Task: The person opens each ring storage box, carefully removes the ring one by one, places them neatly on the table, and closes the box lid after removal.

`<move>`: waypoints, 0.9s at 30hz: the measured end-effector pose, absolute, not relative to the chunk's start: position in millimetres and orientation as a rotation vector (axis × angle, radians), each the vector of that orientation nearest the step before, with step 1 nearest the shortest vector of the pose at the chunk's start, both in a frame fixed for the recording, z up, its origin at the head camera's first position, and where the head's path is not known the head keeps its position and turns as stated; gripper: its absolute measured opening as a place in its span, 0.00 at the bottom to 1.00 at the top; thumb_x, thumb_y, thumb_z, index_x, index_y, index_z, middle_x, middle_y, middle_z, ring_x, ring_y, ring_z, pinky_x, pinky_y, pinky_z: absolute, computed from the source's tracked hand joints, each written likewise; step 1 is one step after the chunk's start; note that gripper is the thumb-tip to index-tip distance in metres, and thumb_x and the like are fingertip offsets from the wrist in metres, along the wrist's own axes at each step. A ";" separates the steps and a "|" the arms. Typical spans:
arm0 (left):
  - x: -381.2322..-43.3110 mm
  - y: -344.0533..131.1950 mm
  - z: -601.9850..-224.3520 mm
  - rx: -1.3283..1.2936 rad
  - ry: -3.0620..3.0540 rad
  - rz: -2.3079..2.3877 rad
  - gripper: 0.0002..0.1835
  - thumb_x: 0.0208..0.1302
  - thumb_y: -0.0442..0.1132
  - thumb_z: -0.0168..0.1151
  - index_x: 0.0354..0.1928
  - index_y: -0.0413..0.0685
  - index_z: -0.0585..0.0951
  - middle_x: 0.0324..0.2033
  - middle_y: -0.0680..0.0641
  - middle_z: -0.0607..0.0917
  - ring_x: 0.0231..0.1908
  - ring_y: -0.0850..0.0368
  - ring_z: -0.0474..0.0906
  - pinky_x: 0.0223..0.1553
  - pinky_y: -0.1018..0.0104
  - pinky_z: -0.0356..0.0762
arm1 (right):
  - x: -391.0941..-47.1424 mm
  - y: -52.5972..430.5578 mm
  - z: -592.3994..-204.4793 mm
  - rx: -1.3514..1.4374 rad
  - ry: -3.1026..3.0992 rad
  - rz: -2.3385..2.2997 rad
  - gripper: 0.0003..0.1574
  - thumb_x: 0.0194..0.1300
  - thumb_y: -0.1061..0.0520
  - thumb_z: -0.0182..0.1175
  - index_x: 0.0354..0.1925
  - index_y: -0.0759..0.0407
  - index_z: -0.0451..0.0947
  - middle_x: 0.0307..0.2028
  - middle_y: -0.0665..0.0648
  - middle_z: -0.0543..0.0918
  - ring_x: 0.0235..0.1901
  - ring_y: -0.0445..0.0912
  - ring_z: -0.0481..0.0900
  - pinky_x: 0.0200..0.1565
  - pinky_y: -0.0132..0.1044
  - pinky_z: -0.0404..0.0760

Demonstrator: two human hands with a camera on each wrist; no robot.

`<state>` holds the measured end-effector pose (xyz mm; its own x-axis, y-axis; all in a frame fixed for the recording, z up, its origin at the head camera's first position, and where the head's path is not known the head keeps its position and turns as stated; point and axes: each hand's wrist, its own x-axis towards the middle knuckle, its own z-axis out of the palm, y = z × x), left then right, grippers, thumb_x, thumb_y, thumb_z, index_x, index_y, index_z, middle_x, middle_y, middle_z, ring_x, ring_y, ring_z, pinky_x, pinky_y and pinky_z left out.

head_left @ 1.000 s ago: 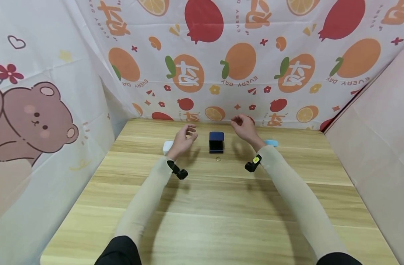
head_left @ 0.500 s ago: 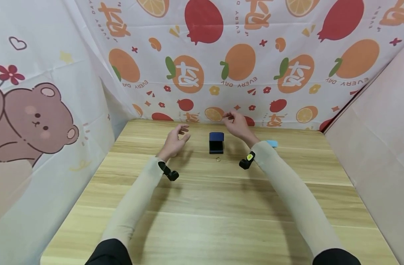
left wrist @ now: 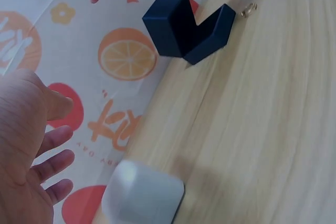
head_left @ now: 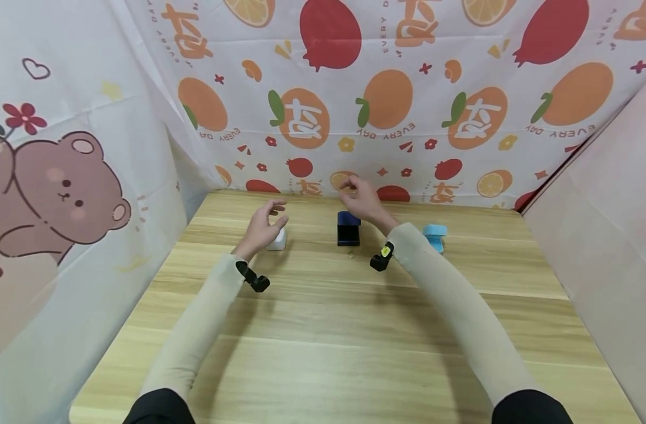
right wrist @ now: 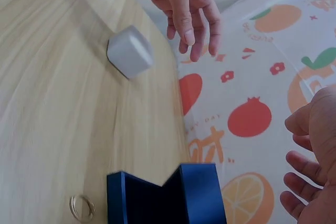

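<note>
My left hand (head_left: 260, 228) hovers above the table beside a small white box with rounded corners (head_left: 278, 241). Its fingers are loosely bent with nothing in them, as the left wrist view confirms. Over the back of a dark blue ring box (head_left: 348, 237) hangs my right hand (head_left: 364, 203), fingers relaxed and apart in the right wrist view (right wrist: 315, 166), likewise holding nothing. The ring box stands with its lid up and a dark interior; the right hand partly overlaps the lid in the head view. A thin gold ring (left wrist: 249, 9) lies on the wood just in front of it.
A light blue box (head_left: 435, 237) with its lid raised stands to the right, near the right sleeve. The wooden table (head_left: 323, 341) meets a fruit-print cloth (head_left: 232, 159) at its back edge. Cloth walls flank both sides.
Both hands have drifted left, the right one from the ring box's right side to over its back. The white box and light blue box show more now. The ring and ring box stay put.
</note>
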<state>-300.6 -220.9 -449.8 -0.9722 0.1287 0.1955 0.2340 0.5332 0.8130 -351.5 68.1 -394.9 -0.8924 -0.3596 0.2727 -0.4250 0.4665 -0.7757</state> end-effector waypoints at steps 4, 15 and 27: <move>-297.0 -230.0 -452.1 -0.313 -2.651 -1.403 0.23 0.75 0.36 0.57 0.69 0.43 0.70 0.63 0.34 0.77 0.64 0.35 0.69 0.66 0.38 0.65 | -351.5 55.5 -399.7 0.747 -2.644 1.382 0.14 0.70 0.58 0.60 0.52 0.61 0.78 0.57 0.62 0.81 0.63 0.59 0.74 0.67 0.53 0.72; -286.8 -249.8 -463.8 -0.219 -2.647 -1.413 0.24 0.74 0.35 0.57 0.70 0.43 0.69 0.65 0.33 0.75 0.67 0.33 0.66 0.69 0.37 0.61 | -348.0 29.0 -414.5 0.838 -2.624 1.407 0.14 0.70 0.59 0.61 0.52 0.62 0.78 0.57 0.63 0.82 0.63 0.59 0.74 0.68 0.54 0.70; -275.7 -269.1 -474.4 -0.087 -2.695 -1.482 0.29 0.75 0.41 0.58 0.73 0.44 0.66 0.68 0.34 0.72 0.70 0.37 0.63 0.72 0.37 0.57 | -338.8 6.1 -437.7 0.957 -2.719 1.275 0.18 0.70 0.56 0.62 0.56 0.62 0.78 0.59 0.60 0.81 0.66 0.56 0.73 0.69 0.52 0.69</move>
